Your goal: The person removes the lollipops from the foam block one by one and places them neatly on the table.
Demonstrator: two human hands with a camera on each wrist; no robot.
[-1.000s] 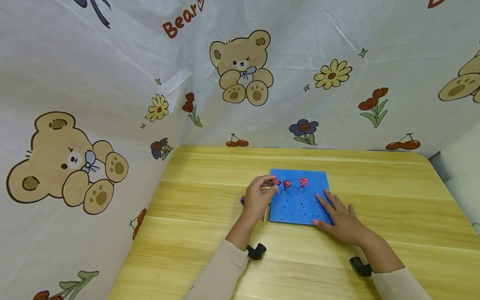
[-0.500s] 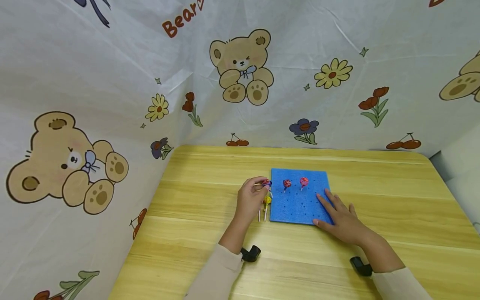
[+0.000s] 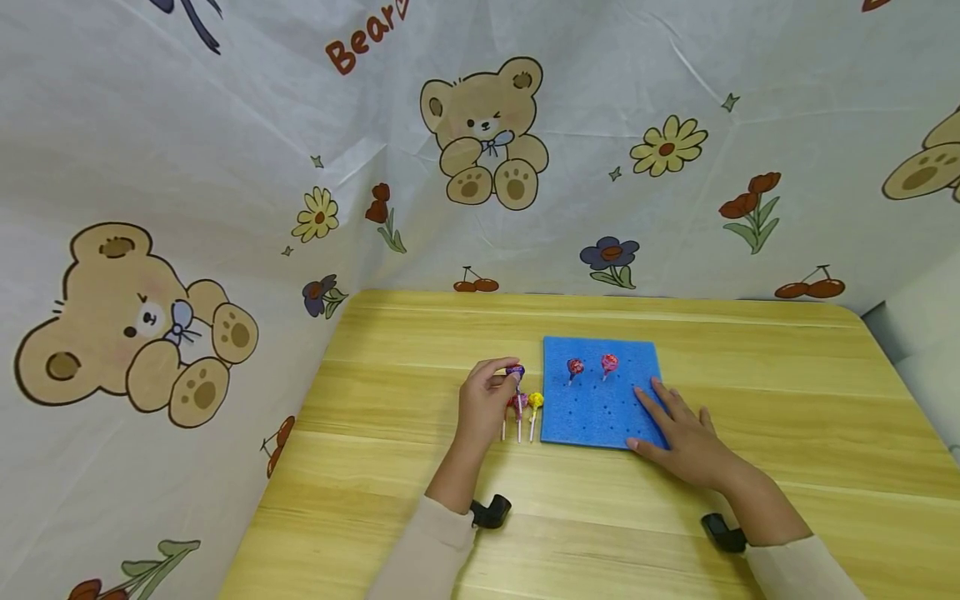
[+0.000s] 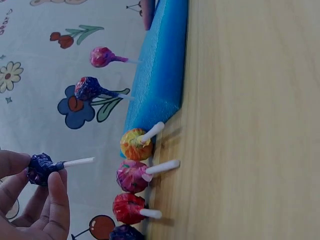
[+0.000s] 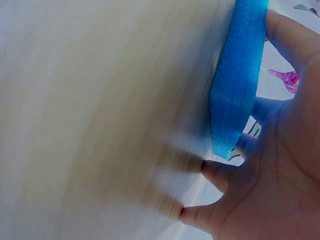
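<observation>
In the left wrist view my left hand [image 4: 37,200] pinches the wrapped head of a dark blue lollipop [image 4: 42,170] between thumb and fingers, its white stick pointing away. Below it on the table lies a row of lollipops: a yellow one [image 4: 136,144], a pink one [image 4: 132,176], a red one [image 4: 128,208] and a dark one [image 4: 126,233] cut off by the frame. Two lollipops stand stick-down in the holed blue foam board [image 3: 592,421], one dark red and blue [image 3: 575,367], one pink [image 3: 609,363]. My right hand [image 3: 690,442] rests spread on the board's right edge, some fingertips touching the table.
The wooden table [image 3: 390,450] runs back to a white cloth [image 3: 570,208] printed with bears and flowers. The lollipop row lies just left of the board. Black wrist cameras [image 3: 491,512] sit below both hands.
My left hand has moved left with the pinched lollipop, from over the board's left edge to above the row on the table, uncovering several lollipops there. The right hand has stayed put.
</observation>
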